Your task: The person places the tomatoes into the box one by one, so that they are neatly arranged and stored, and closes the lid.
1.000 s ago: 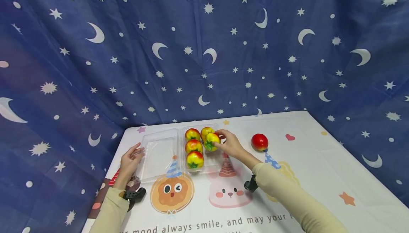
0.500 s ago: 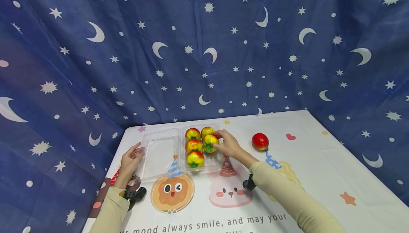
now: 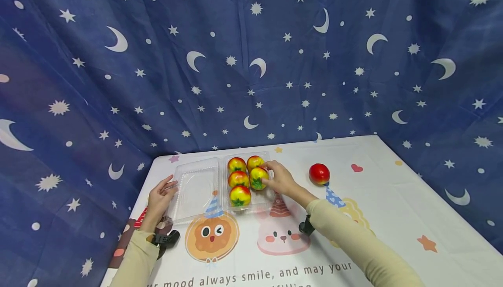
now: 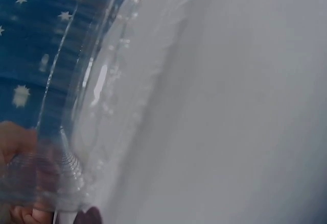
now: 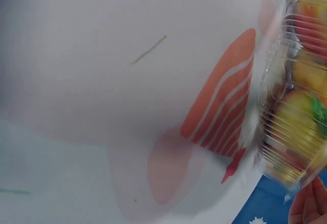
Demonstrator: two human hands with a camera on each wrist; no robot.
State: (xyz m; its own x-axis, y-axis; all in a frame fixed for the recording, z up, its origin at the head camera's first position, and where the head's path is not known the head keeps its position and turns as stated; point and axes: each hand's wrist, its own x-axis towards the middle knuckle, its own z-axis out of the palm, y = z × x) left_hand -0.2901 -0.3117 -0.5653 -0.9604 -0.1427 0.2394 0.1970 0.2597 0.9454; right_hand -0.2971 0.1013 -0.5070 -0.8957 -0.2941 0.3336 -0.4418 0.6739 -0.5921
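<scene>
A clear plastic clamshell box lies unfolded, its lid to the left and its base to the right. Several red-and-yellow fruits with green leafy tops sit in the base. My right hand grips one such fruit at the base's right side, its green top toward me. In the right wrist view, fingers show beyond the ribbed wall. Fairly straight, relaxed fingers of my left hand touch the lid's left edge; the left wrist view shows them partly through the clear plastic.
A single red round fruit lies apart on the table, to the right of the box. The white tablecloth carries cartoon prints and lettering. Behind the table hangs a blue curtain with moons and stars.
My right hand has lowered the fruit slightly toward me into the base's right row, below the back right fruit. My left hand stays at the lid's edge.
</scene>
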